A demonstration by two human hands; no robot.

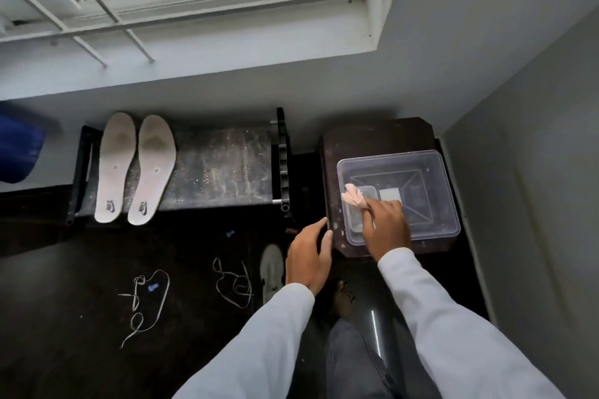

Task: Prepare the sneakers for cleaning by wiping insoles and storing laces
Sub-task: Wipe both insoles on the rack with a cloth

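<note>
Two white insoles (117, 165) (152, 168) lie side by side on the left end of a dusty black rack (220, 165). Two loose white laces (147, 301) (235, 283) are scattered on the dark floor. A white sneaker (271, 269) rests on the floor, partly hidden by my left hand (308, 257), which hangs open beside the dark stool (372, 136). My right hand (385, 227) is shut on a pink cloth (354, 197) inside a clear plastic box (447, 191) on that stool. A smaller clear container (355, 220) sits in the box.
A grey wall closes the right side. A window with white bars is above the rack. A blue object (19, 152) is at the far left. My bare foot (344, 298) stands on the floor below the stool.
</note>
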